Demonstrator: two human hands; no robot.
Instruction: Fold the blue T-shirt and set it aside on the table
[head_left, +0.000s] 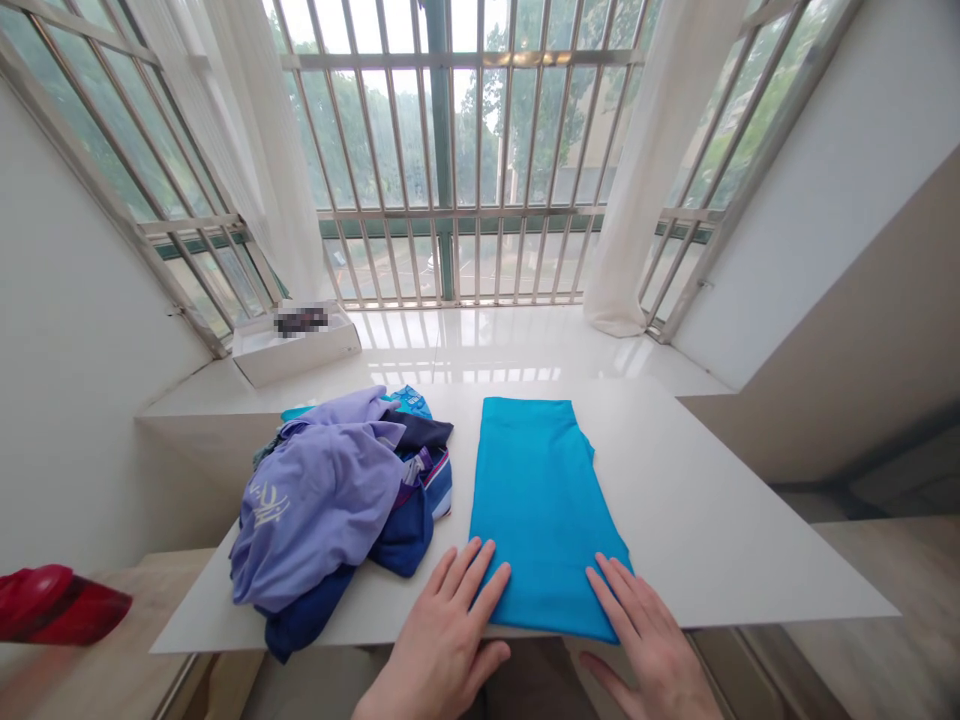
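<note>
A bright blue garment (536, 500) lies folded flat on the white table (720, 540), its near edge at the table's front edge. My left hand (454, 635) rests with fingers stretched out on its near left corner. On the near right corner lie the extended fingers of my right hand (645, 640). Neither hand grips anything. To the left is a loose heap of clothes, with a lavender shirt (322, 500) bearing pale lettering on top and dark blue cloth (409, 530) under it.
Behind the table runs a glossy white window sill (465, 340). A white box (296, 345) with a blurred-out item stands on its left. White curtains (630, 230) hang before the barred window (450, 180). Something red (60, 605) is at the far left.
</note>
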